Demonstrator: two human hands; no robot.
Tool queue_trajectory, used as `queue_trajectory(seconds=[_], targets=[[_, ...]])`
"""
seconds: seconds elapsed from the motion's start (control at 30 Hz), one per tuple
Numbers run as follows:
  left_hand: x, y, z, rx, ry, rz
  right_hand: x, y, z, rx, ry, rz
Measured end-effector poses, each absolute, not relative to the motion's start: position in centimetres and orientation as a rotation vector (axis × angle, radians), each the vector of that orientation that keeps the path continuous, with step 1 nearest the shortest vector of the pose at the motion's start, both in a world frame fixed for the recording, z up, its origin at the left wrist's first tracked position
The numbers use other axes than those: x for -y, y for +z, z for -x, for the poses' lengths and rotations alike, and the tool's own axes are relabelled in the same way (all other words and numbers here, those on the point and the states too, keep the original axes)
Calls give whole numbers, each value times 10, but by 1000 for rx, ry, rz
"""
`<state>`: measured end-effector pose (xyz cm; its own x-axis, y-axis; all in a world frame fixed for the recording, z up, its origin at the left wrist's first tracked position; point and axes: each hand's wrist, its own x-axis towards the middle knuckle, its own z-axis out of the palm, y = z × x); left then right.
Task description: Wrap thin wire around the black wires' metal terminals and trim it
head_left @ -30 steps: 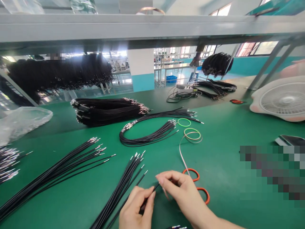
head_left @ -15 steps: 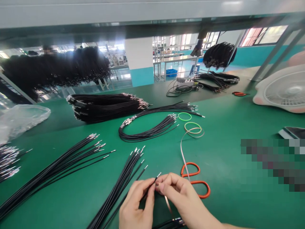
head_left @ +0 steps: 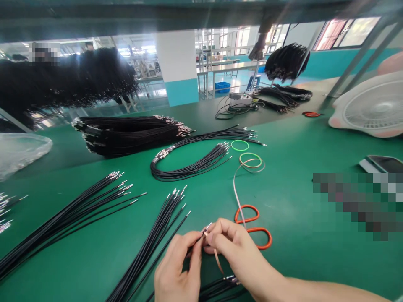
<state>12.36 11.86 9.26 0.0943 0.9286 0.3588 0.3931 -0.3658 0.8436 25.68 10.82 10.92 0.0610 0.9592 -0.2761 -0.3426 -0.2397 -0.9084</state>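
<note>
My left hand (head_left: pixel 181 262) pinches a thin black cable (head_left: pixel 201 237) just below its silver metal tip, which points up and right. Against that tip, the fingers of my right hand (head_left: pixel 231 241) are closed on a narrow pinkish strip (head_left: pixel 218 262); its end at the fingertips is mostly hidden. The strip shows again beyond my right hand and loops over a green ring (head_left: pixel 251 160). Orange-handled scissors (head_left: pixel 267 239) lie partly under my right hand. More black cables (head_left: pixel 217 287) lie beneath my wrists, and a loose bundle of cables (head_left: pixel 154 235) lies left of my hands.
Another cable bundle (head_left: pixel 72 218) lies at the left. A curved tied bundle (head_left: pixel 163 172) and a large cable stack (head_left: pixel 126 136) lie farther back. A second green ring (head_left: pixel 239 145), a white fan (head_left: pixel 374 107) and a phone-like device (head_left: pixel 385 163) are to the right.
The view has shifted slightly, moving most things up and left in the picture. My hands keep their pinch at the cable tip, with only a small finger movement.
</note>
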Motion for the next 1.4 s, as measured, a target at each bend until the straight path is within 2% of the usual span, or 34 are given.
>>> queue_trajectory(seconds=[0.93,1.13,1.4], targets=[[-125,87,-113,-1137,1160,-2002,-112,113,-258,747,1441,1205],[-123,89,-120,-1228,1214,-1883,-112,112,-258,779,1452,1209],[-121,88,-124,-1307,1111,-1556,-112,104,-259,849,1422,1163]])
